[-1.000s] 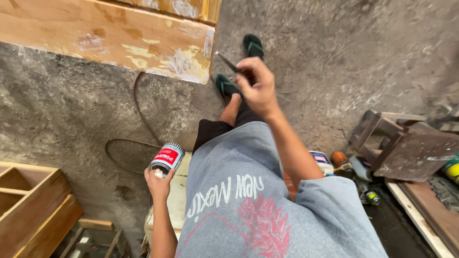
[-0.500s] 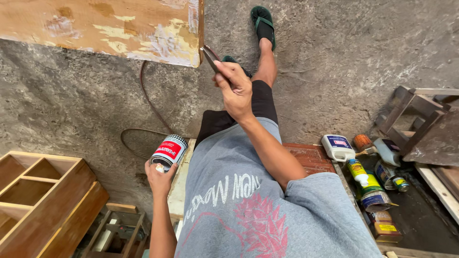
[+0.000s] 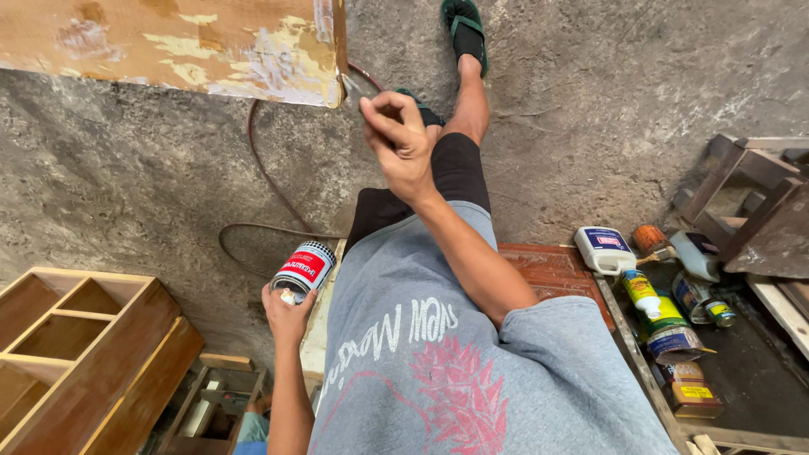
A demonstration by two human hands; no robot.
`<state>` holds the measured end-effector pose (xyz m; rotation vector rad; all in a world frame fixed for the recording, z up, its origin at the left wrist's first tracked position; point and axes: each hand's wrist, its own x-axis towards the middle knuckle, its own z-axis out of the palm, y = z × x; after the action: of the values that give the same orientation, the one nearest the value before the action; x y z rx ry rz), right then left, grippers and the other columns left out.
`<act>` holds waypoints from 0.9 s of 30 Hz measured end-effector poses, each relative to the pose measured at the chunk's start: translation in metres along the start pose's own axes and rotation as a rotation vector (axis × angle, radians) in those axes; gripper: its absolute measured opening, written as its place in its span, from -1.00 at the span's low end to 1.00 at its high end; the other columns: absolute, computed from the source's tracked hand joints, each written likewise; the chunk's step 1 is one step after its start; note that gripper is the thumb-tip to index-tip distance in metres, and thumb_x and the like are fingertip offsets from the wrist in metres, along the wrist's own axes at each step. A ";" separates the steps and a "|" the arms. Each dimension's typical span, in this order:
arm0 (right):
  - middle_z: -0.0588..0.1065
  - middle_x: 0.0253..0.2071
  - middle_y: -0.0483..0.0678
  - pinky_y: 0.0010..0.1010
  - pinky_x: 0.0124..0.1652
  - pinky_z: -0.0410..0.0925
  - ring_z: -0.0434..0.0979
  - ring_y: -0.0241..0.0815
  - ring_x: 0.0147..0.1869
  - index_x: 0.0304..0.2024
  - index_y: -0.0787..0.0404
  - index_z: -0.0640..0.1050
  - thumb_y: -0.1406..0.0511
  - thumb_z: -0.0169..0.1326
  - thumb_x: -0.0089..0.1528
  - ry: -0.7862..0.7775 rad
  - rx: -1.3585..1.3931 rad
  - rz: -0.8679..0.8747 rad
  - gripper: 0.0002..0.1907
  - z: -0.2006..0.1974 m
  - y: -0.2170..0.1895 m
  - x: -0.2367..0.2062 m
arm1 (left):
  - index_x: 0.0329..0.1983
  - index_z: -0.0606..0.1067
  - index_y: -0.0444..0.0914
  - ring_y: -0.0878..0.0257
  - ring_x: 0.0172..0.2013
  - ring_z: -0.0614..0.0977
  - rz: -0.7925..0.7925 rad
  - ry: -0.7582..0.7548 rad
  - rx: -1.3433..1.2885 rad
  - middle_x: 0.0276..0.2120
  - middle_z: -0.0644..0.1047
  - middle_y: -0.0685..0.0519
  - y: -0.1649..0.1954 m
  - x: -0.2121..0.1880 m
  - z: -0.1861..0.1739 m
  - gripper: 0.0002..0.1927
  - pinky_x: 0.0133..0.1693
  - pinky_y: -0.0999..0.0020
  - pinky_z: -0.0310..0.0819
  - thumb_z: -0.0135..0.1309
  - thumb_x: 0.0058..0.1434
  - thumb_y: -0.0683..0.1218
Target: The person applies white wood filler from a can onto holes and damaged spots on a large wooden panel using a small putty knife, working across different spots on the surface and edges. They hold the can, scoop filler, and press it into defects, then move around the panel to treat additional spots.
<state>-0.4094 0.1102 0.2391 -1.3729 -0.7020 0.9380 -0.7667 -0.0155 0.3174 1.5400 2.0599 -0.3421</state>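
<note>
My right hand (image 3: 403,143) is stretched out in front of me, pinched on a small metal putty knife (image 3: 352,84). The blade tip touches the right corner of a pale wooden board (image 3: 168,42) smeared with light filler. My left hand (image 3: 286,316) is low at my side, holding a small round can (image 3: 305,268) with a red and white label, tilted on its side. My legs in dark shorts and green sandals reach forward over the concrete floor (image 3: 590,101).
A thin red hose (image 3: 253,160) loops over the floor. A wooden box with compartments (image 3: 76,345) stands at lower left. At right are a white bottle (image 3: 605,249), several tins and bottles (image 3: 666,324), a reddish carved panel (image 3: 556,265) and dark wooden furniture parts (image 3: 758,219).
My right hand has moved left with the putty knife, from above my foot to the board's corner. The left hand keeps the can in about the same place.
</note>
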 end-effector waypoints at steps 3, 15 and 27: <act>0.40 0.11 -0.17 -0.59 -0.04 0.35 0.43 -0.38 0.04 0.24 0.16 0.56 0.57 0.11 0.35 0.037 0.023 0.025 -0.57 -0.009 0.003 0.003 | -0.02 0.40 -0.49 -0.23 0.19 0.42 0.010 0.006 -0.011 0.30 0.29 -0.27 0.002 0.001 -0.001 -0.26 0.15 0.02 0.34 0.42 -0.03 0.12; 0.35 0.17 -0.14 -0.58 -0.05 0.31 0.39 -0.39 0.00 0.24 0.22 0.55 0.66 0.02 0.33 -0.118 0.347 0.014 -0.51 -0.001 0.015 0.016 | -0.07 0.39 -0.45 -0.22 0.21 0.41 0.001 0.014 0.005 0.30 0.30 -0.27 -0.004 0.002 0.001 -0.29 0.18 0.03 0.31 0.41 -0.03 0.14; 0.34 0.21 -0.09 -0.50 0.22 0.38 0.46 -0.29 0.22 0.28 0.23 0.51 0.64 -0.03 0.41 -0.114 0.474 0.077 -0.56 -0.001 0.024 0.008 | -0.07 0.41 -0.44 -0.20 0.22 0.40 -0.024 -0.006 0.019 0.30 0.31 -0.26 -0.009 0.000 0.001 -0.30 0.18 0.03 0.31 0.42 -0.05 0.13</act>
<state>-0.4078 0.1158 0.2147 -0.9369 -0.4721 1.1646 -0.7751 -0.0186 0.3155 1.5250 2.0770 -0.3763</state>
